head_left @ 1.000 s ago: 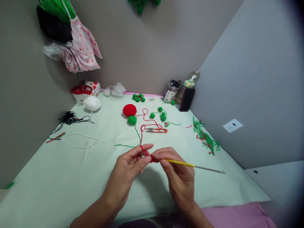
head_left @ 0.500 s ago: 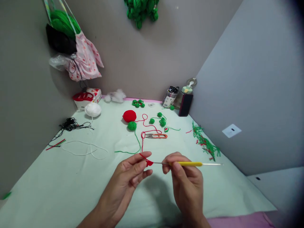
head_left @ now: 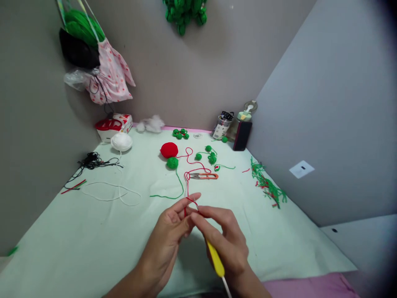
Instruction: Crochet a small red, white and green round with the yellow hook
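A small red crochet piece (head_left: 185, 212) is pinched in my left hand (head_left: 169, 231), mostly hidden by the fingers. Red yarn (head_left: 187, 188) runs over the raised left index finger and back towards the red ball (head_left: 169, 150). My right hand (head_left: 225, 236) is closed on a crochet hook with a yellow handle (head_left: 215, 258), which slants down to the right. The metal tip of the hook meets the yarn beside my left fingertips. Both hands' fingertips are close together. Orange-handled thread snips (head_left: 204, 176) lie just beyond them.
A green yarn ball (head_left: 172, 163) touches the red one. Small green balls (head_left: 212, 158) lie behind the snips. White yarn (head_left: 121, 142) and black threads (head_left: 93, 160) are at left, green scraps (head_left: 268, 186) at right. A phone (head_left: 242, 135) stands near a pen tin (head_left: 222, 126).
My right hand has moved left to meet my left hand. The hook has swung from level to a steep slant, its handle end now pointing down towards me.
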{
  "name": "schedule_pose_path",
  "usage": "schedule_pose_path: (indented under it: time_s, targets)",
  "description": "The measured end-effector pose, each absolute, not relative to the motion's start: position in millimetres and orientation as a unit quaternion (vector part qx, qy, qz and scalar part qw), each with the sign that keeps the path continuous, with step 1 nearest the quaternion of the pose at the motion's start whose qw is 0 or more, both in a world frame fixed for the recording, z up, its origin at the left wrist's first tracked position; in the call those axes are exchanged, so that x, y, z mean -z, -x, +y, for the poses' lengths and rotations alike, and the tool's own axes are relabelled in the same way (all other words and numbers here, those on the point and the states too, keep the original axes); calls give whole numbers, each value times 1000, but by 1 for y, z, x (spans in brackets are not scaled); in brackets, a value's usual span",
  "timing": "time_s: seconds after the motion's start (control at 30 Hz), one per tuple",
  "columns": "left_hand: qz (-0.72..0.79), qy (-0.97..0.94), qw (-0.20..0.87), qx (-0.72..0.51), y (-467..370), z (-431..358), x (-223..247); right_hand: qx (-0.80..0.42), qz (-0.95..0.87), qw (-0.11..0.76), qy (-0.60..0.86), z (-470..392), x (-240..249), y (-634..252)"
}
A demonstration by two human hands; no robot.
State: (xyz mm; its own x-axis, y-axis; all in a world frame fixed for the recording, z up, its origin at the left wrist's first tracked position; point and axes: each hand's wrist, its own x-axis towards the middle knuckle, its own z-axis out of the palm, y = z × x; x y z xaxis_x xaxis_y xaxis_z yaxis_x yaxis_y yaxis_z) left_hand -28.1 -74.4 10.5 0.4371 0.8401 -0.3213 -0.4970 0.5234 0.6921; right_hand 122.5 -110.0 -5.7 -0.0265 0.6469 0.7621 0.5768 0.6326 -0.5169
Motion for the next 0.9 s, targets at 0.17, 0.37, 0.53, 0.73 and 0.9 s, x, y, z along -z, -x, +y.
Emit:
schedule_pose_path:
  time_s: [0.17, 0.37, 0.53, 0.73, 0.9]
  targets:
    - [319, -197, 840, -392, 32, -70, -9, -200, -569, 665, 440, -103, 0, -131]
    - [332, -275, 783, -448, 26, -75, -10, -170, -639, 600, 451, -105, 0, -124]
    - [312, -252, 820, -409, 26, -76, -10, -66, -672, 593, 437, -110, 4, -121]
    - [316, -273, 814, -405, 34, -73, -13, -313, -543, 655, 421, -103, -5, -132]
    - [358, -333, 747, -451, 35, -73, -13, -162, -660, 598, 425, -111, -14, -131]
